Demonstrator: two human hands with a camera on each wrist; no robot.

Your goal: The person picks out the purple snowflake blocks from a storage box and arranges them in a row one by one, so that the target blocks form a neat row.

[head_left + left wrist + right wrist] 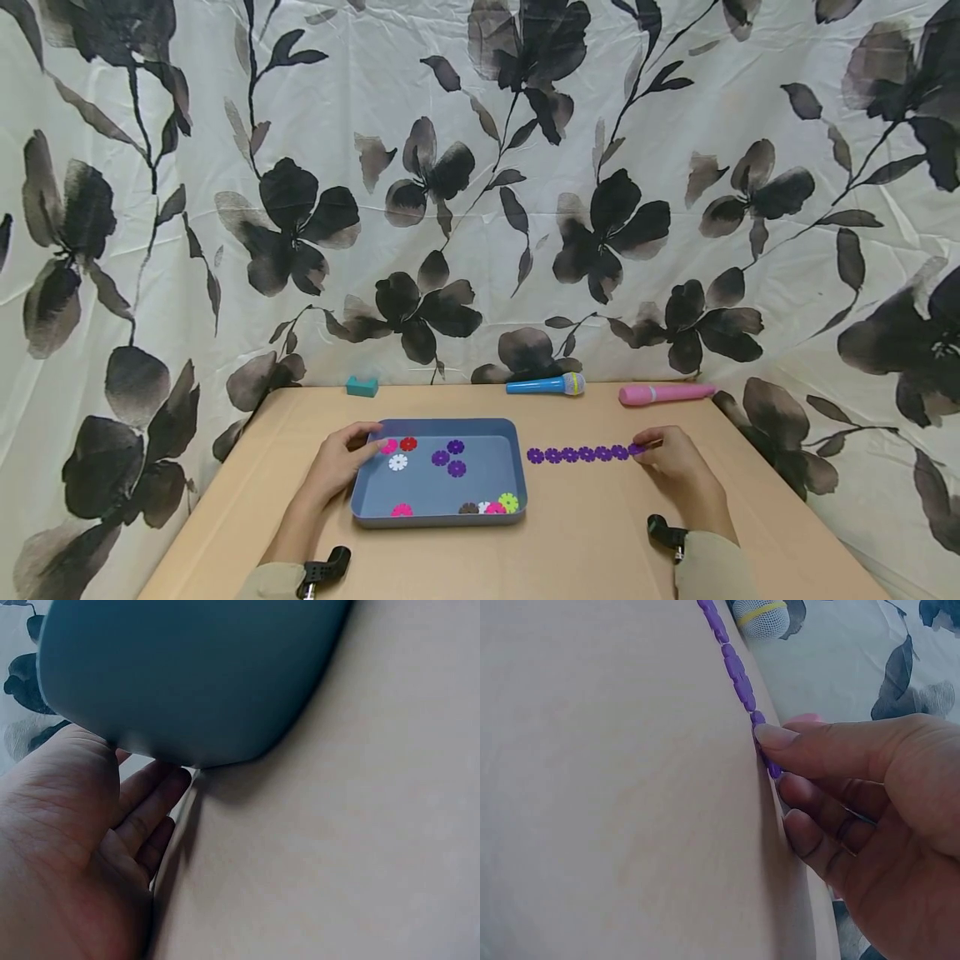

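A blue-grey tray (438,523) lies in the middle of the table, with small flower-shaped plastic pieces in it. My left hand (333,458) grips the tray's left side, thumb at the rim; in the left wrist view the fingers (142,817) reach beneath the tray's wall (187,682). To the tray's right runs a straight row of purple flower pieces (570,455), placed edge to edge. At its right end, my right hand (678,462) pinches the last purple flower piece (758,720) between thumb and fingers.
Inside the tray, three purple flowers (440,457) sit mid-right, with pink, red, white, brown and yellow-green ones around. Along the far table edge lie a teal block (362,387), a blue toy microphone (536,386) and a pink stick-like object (666,394). A floral curtain (480,208) hangs behind.
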